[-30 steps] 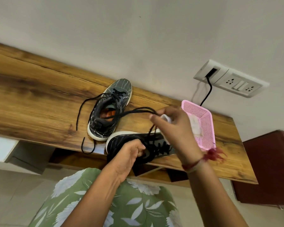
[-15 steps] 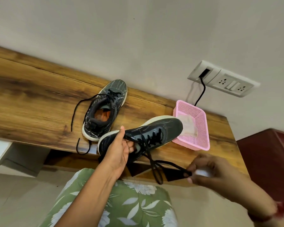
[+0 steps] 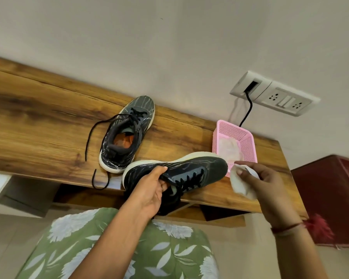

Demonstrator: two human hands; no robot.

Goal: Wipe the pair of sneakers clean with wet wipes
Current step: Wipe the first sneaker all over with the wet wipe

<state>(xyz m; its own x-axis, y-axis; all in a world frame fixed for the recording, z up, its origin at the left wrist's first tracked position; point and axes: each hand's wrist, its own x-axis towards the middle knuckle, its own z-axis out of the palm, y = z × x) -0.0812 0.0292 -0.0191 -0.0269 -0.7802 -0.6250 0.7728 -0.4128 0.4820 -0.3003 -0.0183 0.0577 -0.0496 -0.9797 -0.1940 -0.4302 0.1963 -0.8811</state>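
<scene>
Right hand (image 3: 270, 190), one wipe (image 3: 241, 185), nearer sneaker (image 3: 191, 168)

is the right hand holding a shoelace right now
No, the right hand pinches a white wipe beside the toe of the held sneaker.

**Surroundings: Fixtures and Furniture**

A wooden tabletop (image 3: 38, 121) with dark grain ran along a plain off-white wall (image 3: 169, 47). A pink perforated plastic basket (image 3: 249, 146) stood on the tabletop near its right end, close to the wall. Above the basket, a white socket-and-switch plate (image 3: 280, 97) was mounted on the wall. A black cable (image 3: 247, 111) entered its left module and dropped toward the basket's rear edge. A maroon cabinet (image 3: 330, 198) stood right of the tabletop. Pale floor (image 3: 12, 234) lay below. Green leaf-print fabric (image 3: 169, 248) filled the lower foreground.
</scene>
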